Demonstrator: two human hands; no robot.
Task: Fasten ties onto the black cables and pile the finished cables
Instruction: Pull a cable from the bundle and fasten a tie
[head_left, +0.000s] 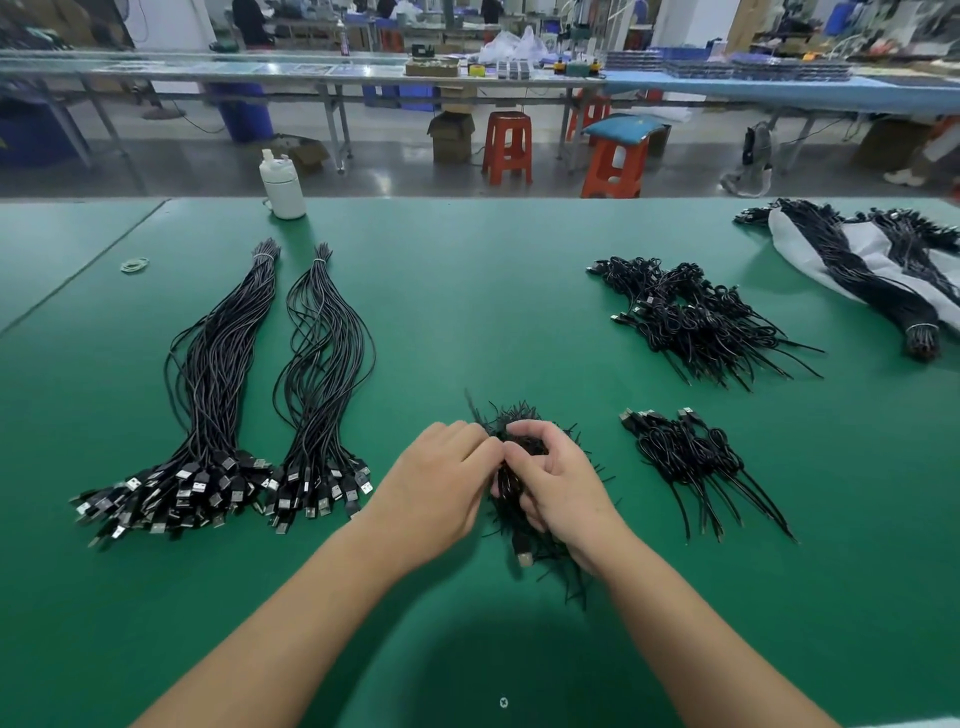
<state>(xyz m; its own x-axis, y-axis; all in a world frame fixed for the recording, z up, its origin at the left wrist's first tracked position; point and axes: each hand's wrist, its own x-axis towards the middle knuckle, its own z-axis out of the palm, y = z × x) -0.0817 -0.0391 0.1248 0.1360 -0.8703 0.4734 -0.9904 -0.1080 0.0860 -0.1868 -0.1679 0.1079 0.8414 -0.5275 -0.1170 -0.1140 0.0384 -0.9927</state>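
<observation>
A: Where are the hands just now?

B: Lower centre of the frame, both over the heap of ties (511, 415) on the green desk (467, 312). The right hand (558, 478) has its fingers curled round a coiled black cable (511, 486), whose plug hangs down below the palm. The left hand (441, 486) meets it at the fingertips, which seem to pinch something at the coil; whether that is a tie I cannot tell, the fingers hide it.

A: And the rest of the cables?

B: Two long bundles of loose cables (223, 395) lie at the left of the frame, plugs toward the person. A small pile of finished cables (696, 457) sits just right of the hands, a bigger pile (701, 322) above it, and more bundles on a white bag (841, 260) in the upper right.

A: What could go wrong?

B: I'd judge the coil could spring open if the right hand slackens before the tie is twisted tight. Working right over the heap, stray ties might also snag in the coil. And a careless toss could scatter the small pile.
</observation>
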